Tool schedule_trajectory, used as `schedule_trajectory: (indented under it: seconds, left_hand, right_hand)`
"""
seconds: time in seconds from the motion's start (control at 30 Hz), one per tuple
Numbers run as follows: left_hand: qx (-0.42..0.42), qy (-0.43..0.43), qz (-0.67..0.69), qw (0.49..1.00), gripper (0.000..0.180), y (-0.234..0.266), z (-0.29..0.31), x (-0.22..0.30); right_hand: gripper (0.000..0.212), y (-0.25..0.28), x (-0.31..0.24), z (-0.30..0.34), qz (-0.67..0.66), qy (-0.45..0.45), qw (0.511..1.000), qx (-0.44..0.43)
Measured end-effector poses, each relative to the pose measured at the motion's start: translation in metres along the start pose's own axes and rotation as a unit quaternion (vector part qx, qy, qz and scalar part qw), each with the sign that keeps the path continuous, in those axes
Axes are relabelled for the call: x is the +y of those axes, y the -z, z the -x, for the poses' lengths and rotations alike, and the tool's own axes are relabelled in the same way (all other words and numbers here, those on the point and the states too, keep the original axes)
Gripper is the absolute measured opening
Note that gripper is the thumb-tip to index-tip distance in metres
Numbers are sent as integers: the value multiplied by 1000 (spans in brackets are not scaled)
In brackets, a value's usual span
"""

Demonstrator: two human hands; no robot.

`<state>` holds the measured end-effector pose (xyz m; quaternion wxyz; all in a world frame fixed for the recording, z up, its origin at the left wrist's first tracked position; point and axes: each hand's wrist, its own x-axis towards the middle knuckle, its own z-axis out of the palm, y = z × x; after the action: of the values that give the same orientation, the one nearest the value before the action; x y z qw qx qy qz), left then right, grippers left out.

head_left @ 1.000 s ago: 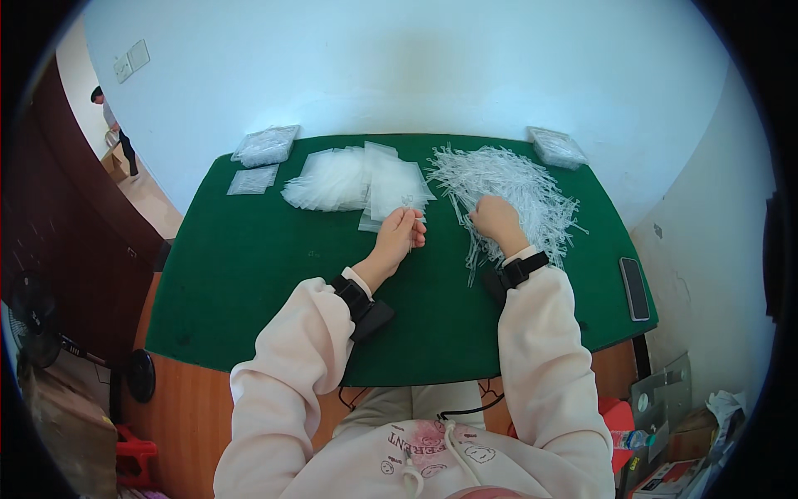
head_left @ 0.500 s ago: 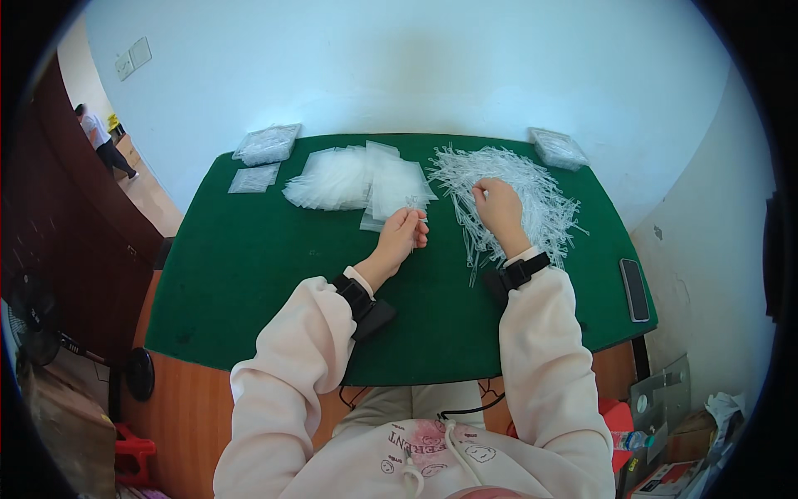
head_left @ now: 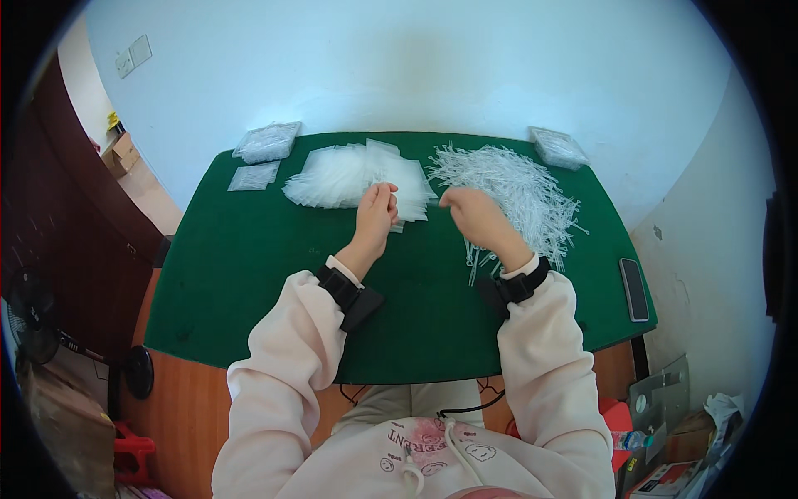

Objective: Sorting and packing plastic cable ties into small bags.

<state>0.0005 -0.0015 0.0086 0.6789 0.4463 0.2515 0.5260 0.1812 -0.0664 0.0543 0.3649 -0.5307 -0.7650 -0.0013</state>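
Note:
My left hand [head_left: 376, 220] is closed at the front of a fanned heap of clear flat plastic bags [head_left: 328, 179]. Thin clear plastic sticks seem to poke up from its fingers, faint against the bags. My right hand [head_left: 478, 218] is bent at the wrist, its fingertips pressed together and pointing left, at the left edge of a loose pile of clear plastic sticks with looped ends [head_left: 532, 195]. Whether the right fingers hold a stick is hidden. A gap of green cloth separates the two hands.
The green-topped table [head_left: 249, 274] meets the wall. Clear packs stand at its back left [head_left: 268, 142] and back right [head_left: 559, 149]. A small flat clear packet [head_left: 253, 176] lies at left. A phone [head_left: 633, 289] rests near the right edge.
My left hand has moved left and farther away, over the bags' front edge. My right hand has shifted left off the stick pile toward it. A person in the doorway has gone from view.

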Motion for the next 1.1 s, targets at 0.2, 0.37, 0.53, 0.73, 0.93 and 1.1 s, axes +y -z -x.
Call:
schedule_trajectory:
  seconds: [0.2,0.37,0.53,0.73,0.93,1.1]
  left_hand:
    - [-86,69,-66,992,21,-12,8,7]
    - [-192,158,-108,963,22,-21,19,7]
    - [-241,192,-102,946,22,-17,23,11]
    - [-285,208,-116,929,22,-1,16,8]
    - [-158,41,-44,986,16,19,13,23]
    - [-14,8,-103,995,14,40,34,13]
  right_hand:
    - [9,15,-36,1,-113,44,982,-148]
    - [14,14,-23,-4,-96,-26,995,-32]
    - [18,12,-21,-4,-90,-16,996,5]
    - [23,-12,-10,-4,-76,58,995,13]
    - [24,-25,17,-1,-55,2,998,34]
    - [24,-52,53,-15,79,44,996,27]
